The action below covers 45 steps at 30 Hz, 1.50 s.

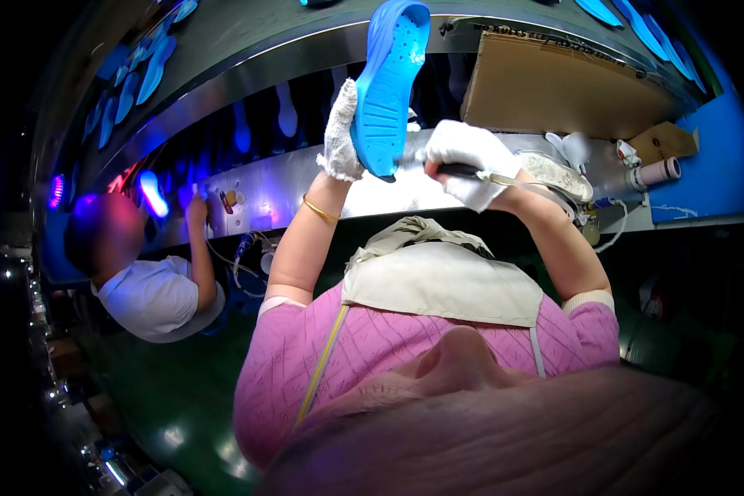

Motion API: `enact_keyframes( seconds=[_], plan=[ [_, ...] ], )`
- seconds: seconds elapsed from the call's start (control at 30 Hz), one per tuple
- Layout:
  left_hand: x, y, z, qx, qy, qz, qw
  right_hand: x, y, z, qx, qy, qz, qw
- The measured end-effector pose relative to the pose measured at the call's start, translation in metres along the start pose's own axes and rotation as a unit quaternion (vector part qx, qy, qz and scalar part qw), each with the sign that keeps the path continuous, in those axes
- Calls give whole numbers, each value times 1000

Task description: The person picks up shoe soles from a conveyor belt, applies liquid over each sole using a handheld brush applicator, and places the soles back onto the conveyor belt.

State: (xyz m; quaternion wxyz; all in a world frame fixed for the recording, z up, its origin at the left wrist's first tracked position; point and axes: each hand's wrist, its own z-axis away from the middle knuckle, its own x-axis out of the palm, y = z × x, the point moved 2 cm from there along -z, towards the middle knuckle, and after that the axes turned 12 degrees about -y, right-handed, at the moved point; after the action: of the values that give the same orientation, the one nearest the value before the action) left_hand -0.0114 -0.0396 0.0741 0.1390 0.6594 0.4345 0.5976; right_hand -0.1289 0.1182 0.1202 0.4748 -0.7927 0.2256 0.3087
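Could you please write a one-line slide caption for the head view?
Gloved left hand holds a blue sole; gloved right hand holds a tool beside it.

Left hand (340,136) partly hidden behind a blue sole (386,91), tool tip (408,155) blurred, co-worker's head (107,236) blurred

A: Report hand positions.

B: On my head view, the gloved left hand (339,136) grips a blue shoe sole (387,91) by its left side, over the worktop (273,186). The gloved right hand (469,161) holds a dark-handled tool (458,170) beside the sole's lower end; I cannot confirm contact.

A: Surroundings?

B: I observe a cardboard panel (566,87) along the worktop's rear edge, at right; a co-worker (153,298) at its front edge, left.
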Motion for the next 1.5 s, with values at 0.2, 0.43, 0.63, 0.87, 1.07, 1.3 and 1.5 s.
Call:
enact_keyframes(
  seconds=[0.2,0.43,0.63,0.87,1.07,1.3,1.5],
  plan=[
    [-7,1,6,-5,11,49,999,-14,23,-21,23,173,-238,955],
    [-22,24,2,13,-49,151,987,18,11,-39,-58,91,-111,988],
    [-25,41,-7,19,-55,125,990,-2,28,-43,102,171,-467,862],
    [-28,54,-9,5,-95,131,987,23,41,-61,193,126,-396,889],
    [-31,64,-5,35,-144,186,971,0,53,-56,-51,239,-549,799],
    [-40,61,-10,61,-125,246,959,34,38,-98,-93,169,-700,688],
    [-25,99,-33,5,-88,64,994,43,36,-100,-204,138,-700,671]
  ],
)
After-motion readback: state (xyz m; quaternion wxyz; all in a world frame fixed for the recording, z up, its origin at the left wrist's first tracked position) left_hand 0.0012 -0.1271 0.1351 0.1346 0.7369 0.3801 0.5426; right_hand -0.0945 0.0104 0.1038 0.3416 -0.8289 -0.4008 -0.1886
